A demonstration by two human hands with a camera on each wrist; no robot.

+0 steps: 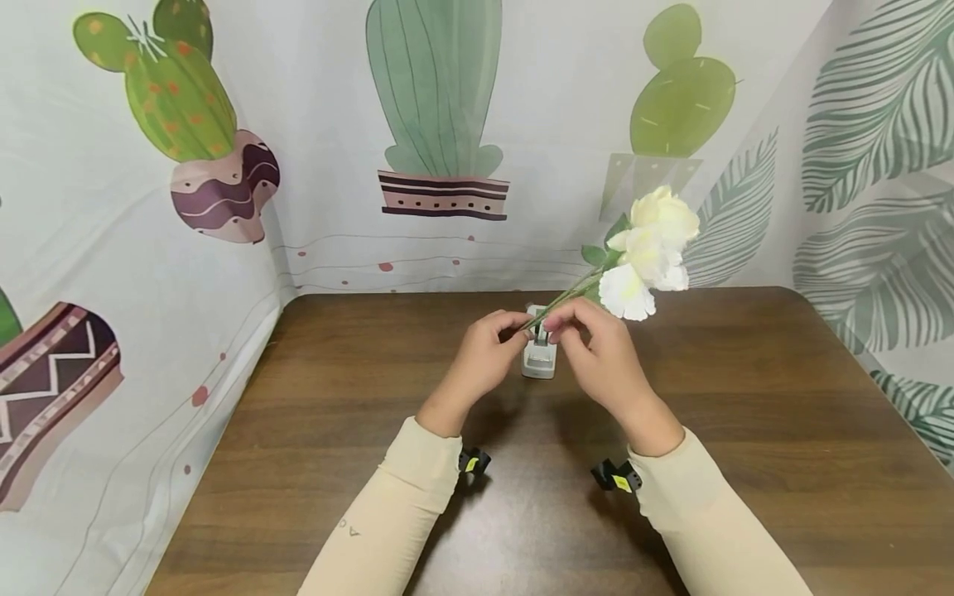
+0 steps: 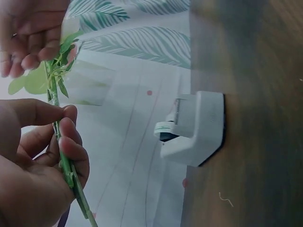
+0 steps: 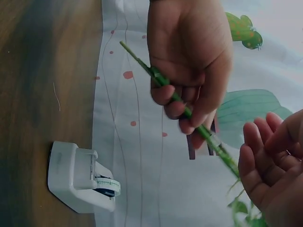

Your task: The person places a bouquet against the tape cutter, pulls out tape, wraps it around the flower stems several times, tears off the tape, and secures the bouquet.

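Observation:
My left hand [image 2: 38, 161] grips the green stems [image 2: 78, 182] of white artificial flowers [image 1: 656, 240], thumb and fingers curled round them below the leaves. The stems slant across the palm, their cut ends poking out past it. A shiny clear band, like tape, shows on the stems [image 3: 215, 141] above that hand in the right wrist view. My right hand [image 3: 277, 165] is beside the upper stems, its fingers loosely bent near the leaves [image 2: 68, 47]. Between and beyond the hands, a white tape dispenser [image 1: 539, 360] with a tape roll [image 3: 109, 185] stands on the table.
The brown wooden table [image 1: 335, 381] ends at the back against a white cloth [image 1: 320, 99] printed with cacti and leaves. A thin pale strand [image 3: 57, 97] lies on the tabletop near the dispenser. Black wrist mounts [image 1: 619, 478] hang beneath both cream sleeves.

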